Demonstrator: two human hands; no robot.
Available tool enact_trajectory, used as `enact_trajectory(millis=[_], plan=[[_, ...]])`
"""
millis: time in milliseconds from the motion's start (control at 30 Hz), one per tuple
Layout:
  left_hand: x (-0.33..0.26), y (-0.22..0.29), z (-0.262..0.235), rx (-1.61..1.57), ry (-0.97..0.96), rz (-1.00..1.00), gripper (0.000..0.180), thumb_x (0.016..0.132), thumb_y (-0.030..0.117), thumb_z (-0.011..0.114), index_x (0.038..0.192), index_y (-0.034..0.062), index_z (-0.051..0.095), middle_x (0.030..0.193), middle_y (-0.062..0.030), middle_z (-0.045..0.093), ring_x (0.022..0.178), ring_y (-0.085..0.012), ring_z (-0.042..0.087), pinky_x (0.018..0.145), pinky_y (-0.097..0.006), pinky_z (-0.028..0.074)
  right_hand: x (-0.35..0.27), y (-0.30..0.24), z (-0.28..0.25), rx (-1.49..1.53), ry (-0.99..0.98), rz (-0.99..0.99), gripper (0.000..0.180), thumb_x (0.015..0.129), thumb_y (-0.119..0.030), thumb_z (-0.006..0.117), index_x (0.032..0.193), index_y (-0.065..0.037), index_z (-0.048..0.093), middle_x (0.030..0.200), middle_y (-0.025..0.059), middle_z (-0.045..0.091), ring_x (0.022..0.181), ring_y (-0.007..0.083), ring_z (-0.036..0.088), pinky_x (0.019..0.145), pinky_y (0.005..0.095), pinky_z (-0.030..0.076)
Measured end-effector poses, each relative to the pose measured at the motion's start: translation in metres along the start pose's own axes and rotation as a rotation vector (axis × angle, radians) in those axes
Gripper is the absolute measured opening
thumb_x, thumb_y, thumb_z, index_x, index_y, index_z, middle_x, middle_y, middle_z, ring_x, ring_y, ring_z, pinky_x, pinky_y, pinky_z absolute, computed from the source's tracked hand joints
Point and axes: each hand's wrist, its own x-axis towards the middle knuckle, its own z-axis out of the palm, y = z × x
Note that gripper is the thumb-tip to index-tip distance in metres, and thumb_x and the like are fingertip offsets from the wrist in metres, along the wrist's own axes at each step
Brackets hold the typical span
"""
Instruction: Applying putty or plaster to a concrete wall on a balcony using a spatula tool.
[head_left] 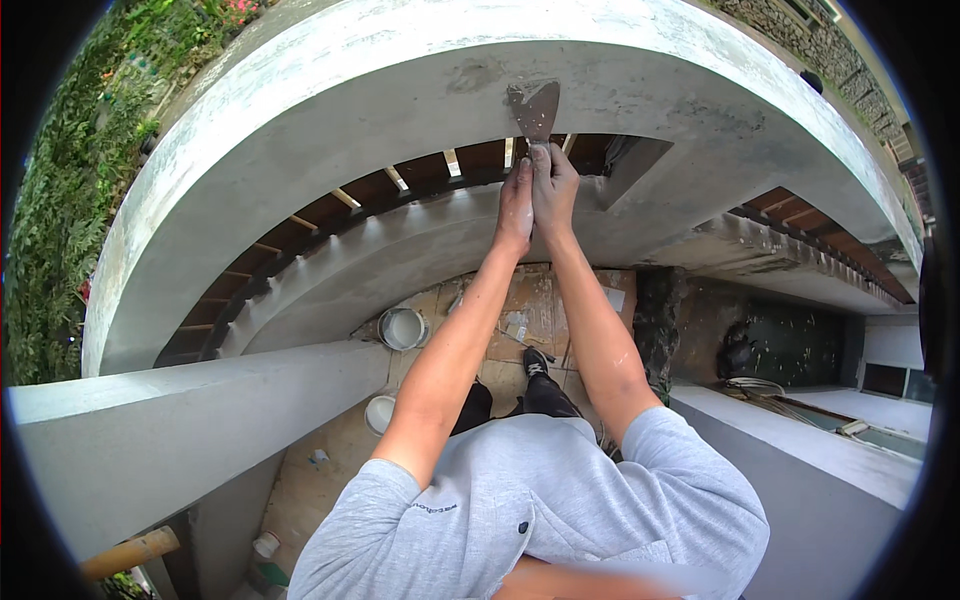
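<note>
A putty knife [540, 115] with a wide blade flecked with pale spots lies against the inner face of the grey parapet wall [420, 85]. My right hand [556, 195] wraps its handle, thumb along it toward the blade. Pressed close beside it, my left hand [516, 205] is closed on the same handle, which both hands mostly hide. Pale smears mark my fingers and wrists. Around the blade's edge the wall shows a damp-looking grey patch, with more rough, darker patches to either side.
Below the wall runs a band of dark slats [370, 190] with gaps. On the floor stand a white bucket [403, 328] and another white tub [379, 414], near scattered scraps. A pale beam [200, 400] crosses at left; a ledge [800, 450] lies at right. Greenery [60, 200] grows beyond the wall.
</note>
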Motion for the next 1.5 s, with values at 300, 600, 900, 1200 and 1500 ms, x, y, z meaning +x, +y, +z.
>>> enact_trajectory(millis=[300,600,900,1200,1500], plan=[[0.004,0.036,0.014,0.265,-0.002,0.084,0.048,0.099,0.045,0.044,0.101,-0.0009,0.059,0.090,-0.0055,0.060,0.083,-0.0114,0.049,0.077,-0.027,0.042,0.006,-0.020,0.003,0.131,0.028,0.012,0.027,0.097,-0.021,0.053,0.081,0.002,0.055,0.064,0.0026,0.046,0.064,0.0078,0.038,0.054,0.0261,0.034],[-0.008,0.051,0.023,0.332,-0.064,0.021,0.050,0.098,0.047,0.043,0.112,0.0018,0.059,0.104,-0.0059,0.062,0.094,-0.0109,0.053,0.086,-0.027,0.042,0.000,-0.037,-0.008,0.148,0.028,0.046,0.031,0.098,-0.024,0.052,0.082,0.002,0.057,0.065,0.0001,0.047,0.064,0.0079,0.038,0.055,0.0281,0.036],[-0.021,0.033,0.021,0.428,0.002,-0.022,0.056,0.098,0.050,0.042,0.110,-0.0019,0.059,0.101,-0.0114,0.063,0.094,-0.0164,0.054,0.086,-0.032,0.043,-0.017,-0.019,-0.018,0.071,0.018,0.083,0.030,0.099,-0.023,0.050,0.086,0.003,0.057,0.067,0.0000,0.047,0.065,0.0077,0.039,0.056,0.0267,0.036],[-0.014,0.040,0.024,0.286,0.040,-0.040,0.054,0.098,0.049,0.042,0.104,-0.0014,0.060,0.092,-0.0108,0.064,0.085,-0.0161,0.055,0.079,-0.030,0.044,-0.008,-0.028,-0.010,0.047,0.020,0.075,0.029,0.097,-0.024,0.052,0.086,0.002,0.057,0.065,0.0040,0.046,0.064,0.0099,0.040,0.057,0.0288,0.038],[-0.005,0.057,0.015,0.280,0.010,-0.037,0.056,0.097,0.051,0.043,0.107,-0.0016,0.061,0.096,-0.0116,0.064,0.091,-0.0159,0.055,0.083,-0.030,0.043,0.000,-0.039,0.004,0.089,0.026,0.036,0.035,0.097,-0.027,0.053,0.079,0.002,0.052,0.064,0.0018,0.044,0.064,0.0082,0.037,0.055,0.0280,0.036]])
